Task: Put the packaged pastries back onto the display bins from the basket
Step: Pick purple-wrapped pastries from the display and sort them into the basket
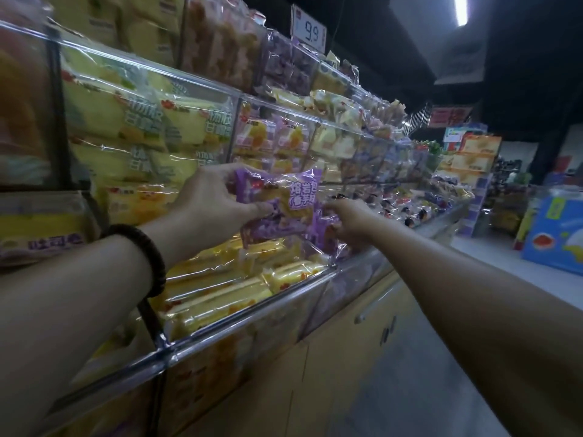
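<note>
My left hand point(211, 197) grips a purple packaged pastry point(284, 193) by its left end and holds it above the lower clear display bin point(252, 313). More purple packs point(271, 228) hang bunched just under it. My right hand point(350, 225) reaches into the purple packs point(321, 234) at the bin's divider, fingers closed on their wrapping. The bin below holds yellow wrapped pastries point(220, 294). No basket is in view.
Clear bins of yellow and purple packs point(151, 121) rise in tiers on the left. A price sign point(309, 33) stands on top. Wooden cabinet doors point(347, 357) run under the bins. The aisle floor point(426, 389) and a blue box point(555, 238) lie to the right.
</note>
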